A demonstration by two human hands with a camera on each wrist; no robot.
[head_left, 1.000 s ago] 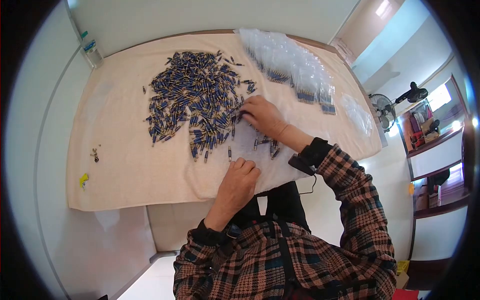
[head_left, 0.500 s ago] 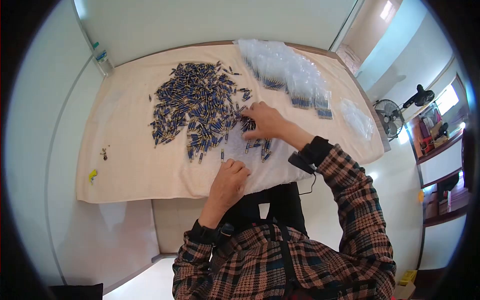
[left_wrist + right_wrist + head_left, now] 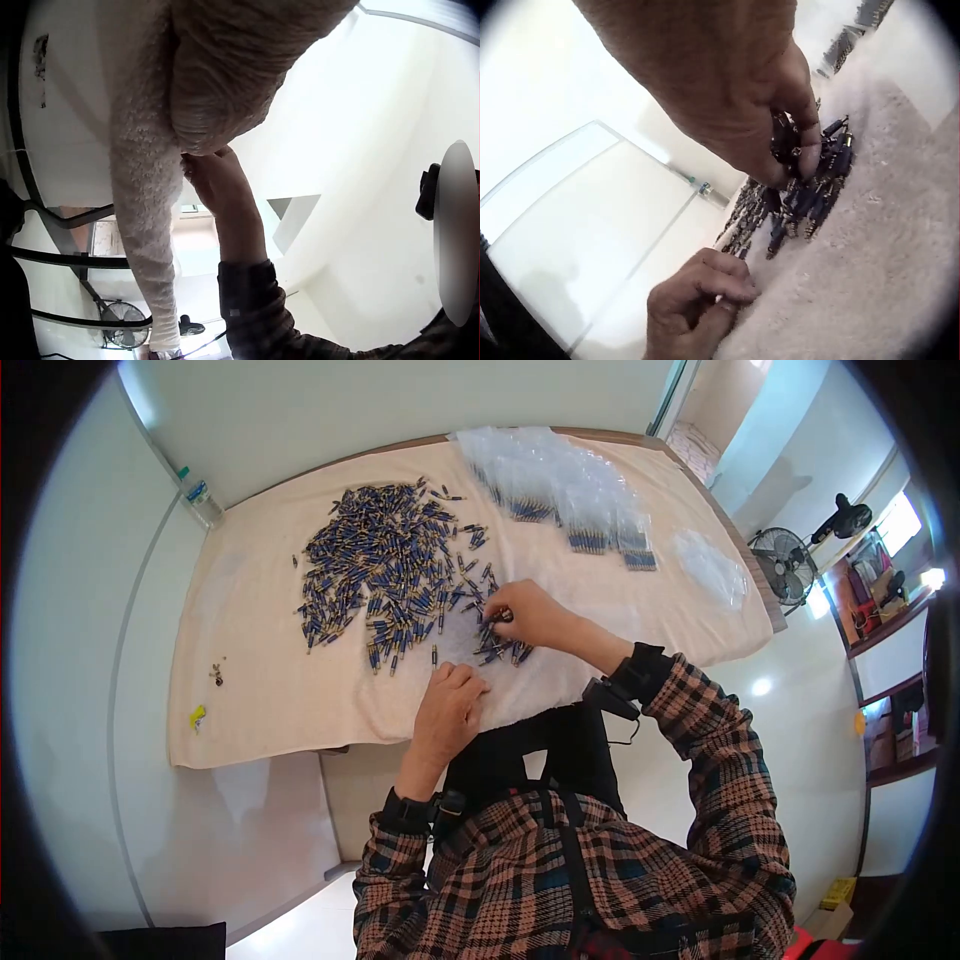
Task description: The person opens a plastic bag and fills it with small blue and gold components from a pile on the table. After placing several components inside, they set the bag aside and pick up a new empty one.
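Small blue cylinders with brass-coloured ends lie in a big loose pile [image 3: 375, 555] on the cream towel [image 3: 260, 690]. To the right of the pile, my right hand [image 3: 535, 615] has thumb and fingers curled round a few of these cylinders, seen dark between the fingertips in the right wrist view. More cylinders [image 3: 832, 157] lie right under and beside those fingers. My left hand [image 3: 447, 710] rests at the towel's near edge with loosely bent fingers. One lone cylinder [image 3: 434, 655] lies just beyond its fingertips. The right wrist view shows nothing plainly held in it.
Clear plastic bags [image 3: 560, 480] holding rows of cylinders overlap at the back right. Flat clear bags [image 3: 710, 567] lie at the right edge. A bottle [image 3: 202, 500] stands at the back left. A yellow item [image 3: 197, 717] and small brass-coloured bits [image 3: 217, 673] lie on the left.
My right hand's spread fingers have closed round some cylinders beside the pile. My left hand stays at the towel's near edge. The head view has shifted slightly.
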